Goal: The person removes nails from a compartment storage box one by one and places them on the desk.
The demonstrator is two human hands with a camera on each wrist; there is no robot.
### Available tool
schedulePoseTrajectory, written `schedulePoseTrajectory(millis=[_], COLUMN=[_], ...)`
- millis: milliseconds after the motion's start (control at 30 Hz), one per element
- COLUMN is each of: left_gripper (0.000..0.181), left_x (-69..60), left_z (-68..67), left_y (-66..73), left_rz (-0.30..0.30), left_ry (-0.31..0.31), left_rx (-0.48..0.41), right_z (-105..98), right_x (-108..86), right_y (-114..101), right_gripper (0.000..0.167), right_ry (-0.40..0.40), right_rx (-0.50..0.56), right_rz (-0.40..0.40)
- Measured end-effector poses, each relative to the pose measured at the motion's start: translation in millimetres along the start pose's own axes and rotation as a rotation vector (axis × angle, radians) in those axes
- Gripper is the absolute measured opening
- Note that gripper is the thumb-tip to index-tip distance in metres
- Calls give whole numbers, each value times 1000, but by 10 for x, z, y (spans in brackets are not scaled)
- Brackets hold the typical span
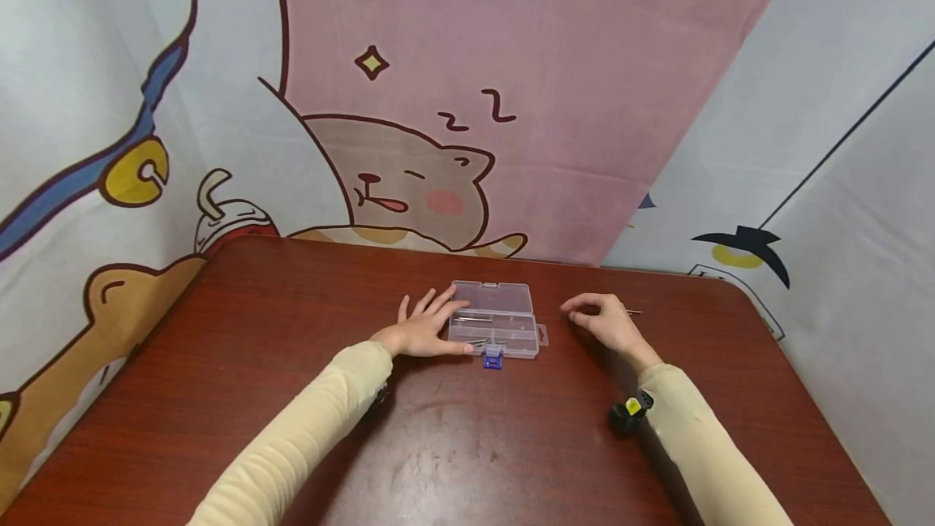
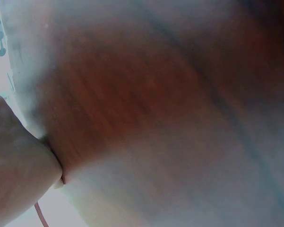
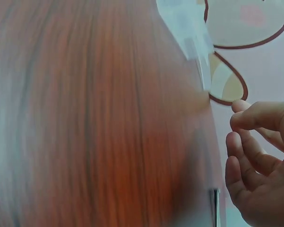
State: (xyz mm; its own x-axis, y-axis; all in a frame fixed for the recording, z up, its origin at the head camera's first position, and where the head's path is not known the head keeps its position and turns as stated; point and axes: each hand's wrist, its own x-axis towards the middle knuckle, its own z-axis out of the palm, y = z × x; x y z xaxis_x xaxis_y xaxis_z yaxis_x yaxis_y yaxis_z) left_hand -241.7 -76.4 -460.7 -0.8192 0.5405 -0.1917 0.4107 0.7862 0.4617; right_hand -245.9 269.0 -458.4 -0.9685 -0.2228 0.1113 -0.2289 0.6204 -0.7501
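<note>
By my judgement, the work in hand is the handling of the thin metal pieces point(image 1: 475, 318) in the clear plastic box point(image 1: 522, 341); whether I put them in or take them out, I cannot tell. The box is near the middle of the far edge of the bench point(image 1: 511, 453), with its lid point(image 1: 500, 297) laid back toward that edge. One metal rod point(image 1: 634, 312) lies outside, just beside my right grip point(image 1: 606, 323), on the side of the bench's far right corner. The next move, I think, calls for a low and careful pinch on this rod or on a piece in the box, with the box held steady. My left grip point(image 1: 424, 334) rests on the left side of the box, fingers straight and well apart, thumb at the near left part; it touches but does not clamp. My right grip is between box and rod, fingers loosely bent, and I see nothing held in it. My left arm point(image 1: 307, 412) and right arm point(image 1: 712, 445) both reach forward over the bench.
</note>
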Motion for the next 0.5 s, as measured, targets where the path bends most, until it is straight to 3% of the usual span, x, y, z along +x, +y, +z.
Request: schedulePoseTrajectory(millis=[367, 500], left_gripper=[87, 87], left_x=[5, 9], left_z=[22, 25], left_y=[-24, -33], left_rz=[2, -1], left_ry=[8, 9], left_rx=[-2, 5], right_z=[129, 192], right_x=[-56, -27], right_y=[-547, -571], right_gripper=[14, 15], right_ry=[-39, -67], right_rx=[109, 134], right_rz=[-80, -90])
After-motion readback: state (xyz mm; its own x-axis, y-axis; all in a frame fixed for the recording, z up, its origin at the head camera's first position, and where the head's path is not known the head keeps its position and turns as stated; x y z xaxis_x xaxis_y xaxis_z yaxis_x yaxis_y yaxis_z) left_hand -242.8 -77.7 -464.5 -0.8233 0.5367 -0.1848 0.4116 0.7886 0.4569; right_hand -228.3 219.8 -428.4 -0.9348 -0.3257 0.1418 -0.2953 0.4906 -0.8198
